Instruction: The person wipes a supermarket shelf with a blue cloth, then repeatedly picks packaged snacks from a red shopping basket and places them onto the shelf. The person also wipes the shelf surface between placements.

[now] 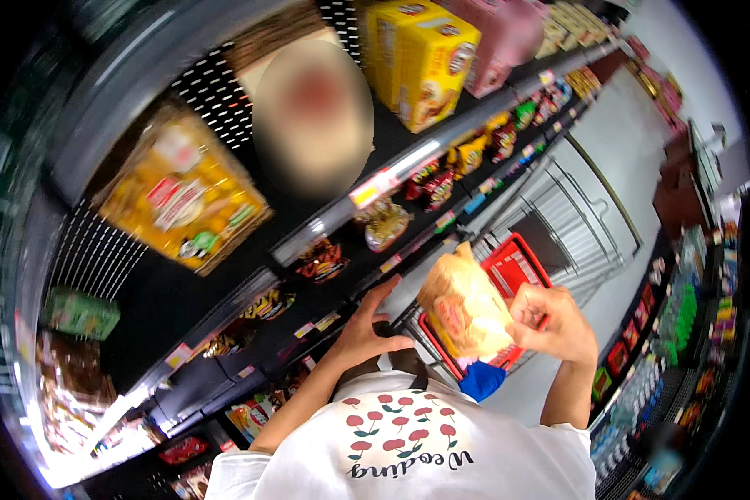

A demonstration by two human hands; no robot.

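My right hand (556, 327) is closed, its thumb and fingers pinching the right edge of a pale yellow snack bag (462, 300). The bag is slightly blurred and hangs over the shopping cart (577, 208), close to its red plastic panel (515, 265). To the left, my left hand (368, 330) holds nothing, with thumb and fingers spread apart. It is between the shelf edge and the bag, not touching the bag. Below the bag, a blue thing (482, 381) lies at the near side of the cart; I cannot make out its kind.
Dark shelves on the left carry a yellow-orange package (183, 196), a yellow box (421, 67), a pink box (492, 50) and several small snack bags (468, 154). Shelves with bottles (637, 417) line the right side. Grey floor (633, 125) runs ahead beyond the cart.
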